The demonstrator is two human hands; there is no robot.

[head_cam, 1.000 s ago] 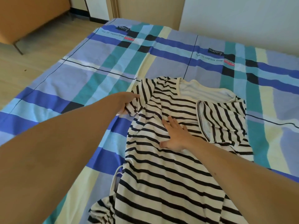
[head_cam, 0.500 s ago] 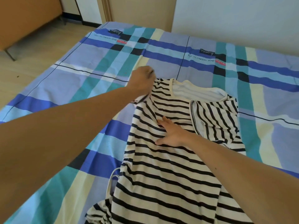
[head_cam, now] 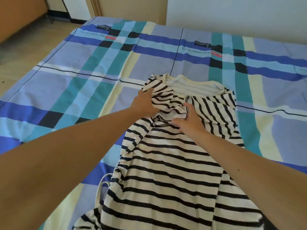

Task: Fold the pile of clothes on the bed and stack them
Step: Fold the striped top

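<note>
A cream shirt with black stripes (head_cam: 166, 171) lies flat on the bed, neck away from me. Its right sleeve (head_cam: 214, 112) is folded in over the chest. My left hand (head_cam: 146, 103) holds the left sleeve (head_cam: 163, 98), thumb on top and fingers hidden under the cloth, and the sleeve lies bunched over the chest. My right hand (head_cam: 189, 121) rests flat on the middle of the chest with straight fingers, touching the edges of both sleeves.
The bed (head_cam: 83, 80) carries a plaid sheet in blue, teal and pale yellow. A wooden floor (head_cam: 10, 72) runs along its left side. A white wall (head_cam: 232, 14) and a door frame (head_cam: 129, 7) stand beyond the far edge.
My left hand has carried the left sleeve up and inward, from the shirt's left side onto its chest. My right hand has slid a little toward the collar.
</note>
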